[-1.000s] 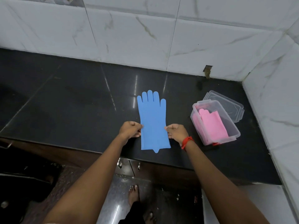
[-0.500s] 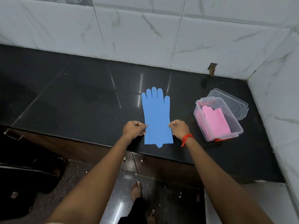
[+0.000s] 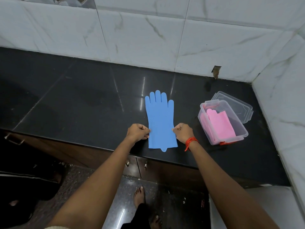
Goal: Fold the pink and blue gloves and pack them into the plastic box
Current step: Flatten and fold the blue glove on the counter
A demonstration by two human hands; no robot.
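A blue glove [image 3: 160, 121] lies flat on the black counter [image 3: 79, 103], fingers pointing to the wall, cuff at the counter's front edge. My left hand [image 3: 137, 132] pinches the glove's left edge near the cuff. My right hand [image 3: 183, 132], with a red thread on its wrist, pinches the right edge opposite. To the right stands a clear plastic box [image 3: 242, 129] with a folded pink glove [image 3: 217, 123] inside.
The box's clear lid [image 3: 237, 104] leans behind the box. White marble tiles [image 3: 148, 38] form the back wall and a side wall [image 3: 280, 104] closes the right. Cabinet doors with small handles [image 3: 145, 165] sit below the counter's front edge. My bare feet are on the floor.
Both hands keep their pinch on the glove's edges. The glove stays flat in the same place. Only the head camera has shifted a little.
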